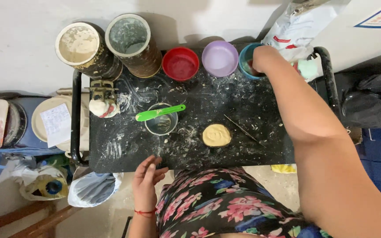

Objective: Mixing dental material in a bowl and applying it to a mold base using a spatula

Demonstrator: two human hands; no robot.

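— Where is the right hand (264,58)?

— It reaches across the worktop (124,145) into the blue bowl (246,61) at the far edge, just right of the purple bowl (219,58) and the red bowl (180,63). Its fingers dip inside the bowl, so whether they are spread or pinching something cannot be told.

— And the left hand (147,180)?

— It rests at the near edge of the worktop, fingers loosely together and slightly curled, holding nothing.

— What lies between the two hands?

— A flat, round disc of pale yellow dough (216,135), lying on the floury black surface, well apart from the right fingers and nearer the left ones. Its top looks smooth with faint pressed marks.

— Anything beside it?

— A thin stick (242,128) lies just to its right. To its left stands a small round tin (161,123) with a green spatula (159,113) laid across its rim. Two tall cylinders (109,48) stand at the far left corner.
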